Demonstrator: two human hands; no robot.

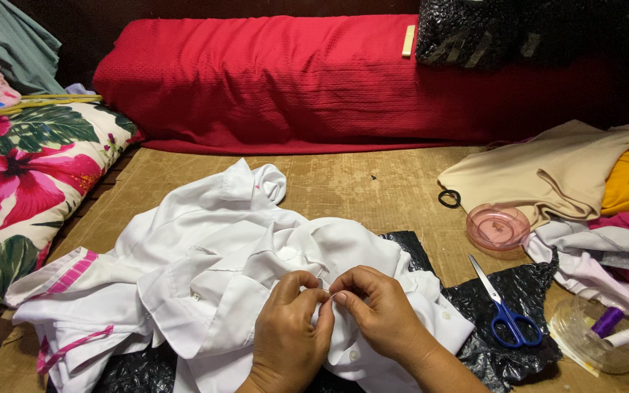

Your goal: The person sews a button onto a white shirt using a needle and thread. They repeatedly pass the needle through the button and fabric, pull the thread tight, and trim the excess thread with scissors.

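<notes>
The left hand [289, 327] and right hand [380, 309] sit lowest in view, fingertips pinched together on a fold of the white garment [212, 262] spread over the brown table [343, 182]. Keeping the fold taut between both pinches probably serves best; blue-handled scissors [504, 309] lie near the right.

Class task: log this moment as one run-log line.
left hand: pinching white shirt | right hand: pinching same fold | blue-handled scissors: right, on black plastic bag
</notes>
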